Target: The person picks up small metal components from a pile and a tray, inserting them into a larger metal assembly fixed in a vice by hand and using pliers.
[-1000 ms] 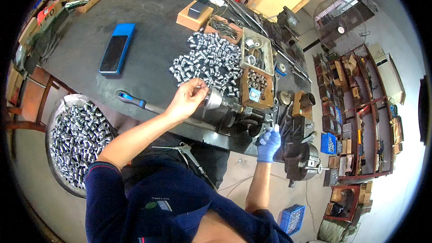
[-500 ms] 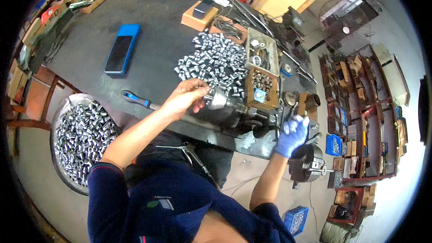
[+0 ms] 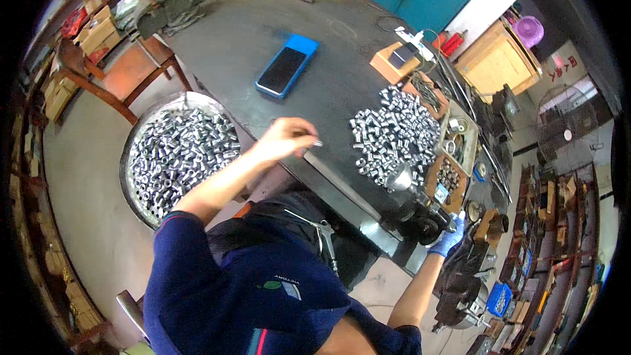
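Note:
My bare left hand (image 3: 287,138) pinches a small shiny metal sleeve (image 3: 317,143) between thumb and fingertips, above the near edge of the dark workbench (image 3: 342,158). To its right, a small bench machine with a silver cone-shaped chuck (image 3: 399,177) is mounted at the bench edge. My right hand (image 3: 448,238), in a blue glove with pale fingertips, closes around the dark end of that machine; its grip is partly hidden. A heap of similar metal sleeves (image 3: 394,133) lies just behind the chuck.
At left, a round perforated pan (image 3: 129,177) holds many metal sleeves, with a wooden chair (image 3: 125,79) behind it. A blue-cased device (image 3: 287,66) lies on the bench. Small parts boxes (image 3: 447,181) and long rods stand right of the heap. A dark machine (image 3: 460,299) sits at lower right.
The view has swung left. My left hand has drawn away from the chuck, now with a metal sleeve in its fingertips. My gloved right hand has come to the machine's end.

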The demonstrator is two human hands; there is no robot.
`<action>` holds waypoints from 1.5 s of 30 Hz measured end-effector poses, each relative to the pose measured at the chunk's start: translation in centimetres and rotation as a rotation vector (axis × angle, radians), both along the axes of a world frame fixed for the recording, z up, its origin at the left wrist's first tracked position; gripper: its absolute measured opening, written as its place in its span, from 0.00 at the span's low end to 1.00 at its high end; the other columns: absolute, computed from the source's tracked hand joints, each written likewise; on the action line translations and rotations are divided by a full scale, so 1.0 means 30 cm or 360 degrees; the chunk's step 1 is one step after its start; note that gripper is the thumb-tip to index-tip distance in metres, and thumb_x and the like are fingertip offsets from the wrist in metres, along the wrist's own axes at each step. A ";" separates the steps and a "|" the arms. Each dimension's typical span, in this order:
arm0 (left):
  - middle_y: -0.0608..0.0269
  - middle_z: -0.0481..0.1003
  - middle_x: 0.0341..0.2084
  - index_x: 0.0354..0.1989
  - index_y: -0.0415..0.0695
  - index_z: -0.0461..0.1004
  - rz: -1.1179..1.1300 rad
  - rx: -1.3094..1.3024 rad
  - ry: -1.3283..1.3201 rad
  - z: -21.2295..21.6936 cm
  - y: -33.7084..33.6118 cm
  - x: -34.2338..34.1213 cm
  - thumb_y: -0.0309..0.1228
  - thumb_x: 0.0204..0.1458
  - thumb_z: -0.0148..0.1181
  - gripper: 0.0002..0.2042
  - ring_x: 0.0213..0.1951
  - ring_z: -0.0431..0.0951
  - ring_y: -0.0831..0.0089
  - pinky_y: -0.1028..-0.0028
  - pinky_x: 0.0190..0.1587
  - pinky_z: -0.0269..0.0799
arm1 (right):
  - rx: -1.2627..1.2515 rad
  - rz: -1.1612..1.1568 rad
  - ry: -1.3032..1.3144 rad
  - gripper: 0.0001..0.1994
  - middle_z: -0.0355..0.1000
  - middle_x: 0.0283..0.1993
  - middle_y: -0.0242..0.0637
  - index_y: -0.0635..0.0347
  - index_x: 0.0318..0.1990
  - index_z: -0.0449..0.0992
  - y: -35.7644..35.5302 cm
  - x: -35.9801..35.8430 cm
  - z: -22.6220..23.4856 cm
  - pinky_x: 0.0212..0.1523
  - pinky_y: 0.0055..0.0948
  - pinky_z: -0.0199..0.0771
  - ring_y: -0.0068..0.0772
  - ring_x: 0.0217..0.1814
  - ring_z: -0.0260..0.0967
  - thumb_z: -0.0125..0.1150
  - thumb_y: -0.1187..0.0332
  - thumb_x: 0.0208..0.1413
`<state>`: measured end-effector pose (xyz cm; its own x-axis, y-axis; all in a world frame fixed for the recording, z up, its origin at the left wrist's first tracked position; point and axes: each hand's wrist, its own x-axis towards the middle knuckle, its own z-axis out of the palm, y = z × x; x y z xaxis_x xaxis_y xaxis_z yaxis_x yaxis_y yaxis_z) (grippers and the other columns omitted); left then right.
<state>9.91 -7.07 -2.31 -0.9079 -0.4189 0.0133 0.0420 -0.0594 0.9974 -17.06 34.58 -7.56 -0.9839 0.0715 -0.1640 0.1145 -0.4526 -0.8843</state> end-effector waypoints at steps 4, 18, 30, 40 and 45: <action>0.52 0.74 0.27 0.31 0.38 0.73 0.0740 -0.1028 -0.0483 -0.044 -0.189 0.338 0.29 0.40 0.59 0.10 0.30 0.76 0.69 0.72 0.32 0.71 | -0.0045 0.0159 0.0176 0.17 0.59 0.11 0.23 0.53 0.22 0.68 0.025 -0.045 0.106 0.07 0.16 0.48 0.15 0.08 0.51 0.50 0.53 0.56; 0.55 0.69 0.46 0.41 0.50 0.73 0.0988 -0.2250 -0.0976 -0.204 -0.179 0.440 0.40 0.44 0.57 0.16 0.52 0.64 0.56 0.46 0.57 0.47 | -0.0431 0.0341 0.0690 0.19 0.62 0.14 0.32 0.65 0.30 0.69 0.087 0.202 0.284 0.09 0.18 0.53 0.18 0.10 0.51 0.40 0.57 0.61; 0.58 0.72 0.38 0.32 0.46 0.75 0.1503 -0.2275 -0.1033 -0.238 -0.288 0.680 0.31 0.40 0.57 0.09 0.37 0.73 0.62 0.65 0.39 0.66 | -0.0362 0.0516 0.0628 0.21 0.57 0.12 0.30 0.66 0.31 0.70 0.137 0.253 0.258 0.07 0.17 0.50 0.17 0.08 0.45 0.39 0.56 0.61; 0.56 0.72 0.38 0.32 0.43 0.74 0.1671 -0.2227 -0.1324 -0.303 -0.441 0.822 0.30 0.40 0.56 0.09 0.38 0.72 0.57 0.63 0.41 0.67 | -0.0344 0.0356 0.0578 0.20 0.64 0.17 0.33 0.65 0.30 0.70 0.124 0.274 0.256 0.07 0.16 0.52 0.16 0.10 0.49 0.40 0.56 0.60; 0.54 0.71 0.34 0.35 0.44 0.73 0.1518 -0.1958 -0.1681 -0.240 -0.457 0.802 0.32 0.39 0.58 0.13 0.38 0.71 0.56 0.62 0.42 0.66 | -0.0369 0.0386 0.0486 0.20 0.54 0.12 0.26 0.64 0.28 0.69 0.114 0.281 0.250 0.08 0.15 0.51 0.14 0.10 0.48 0.43 0.55 0.59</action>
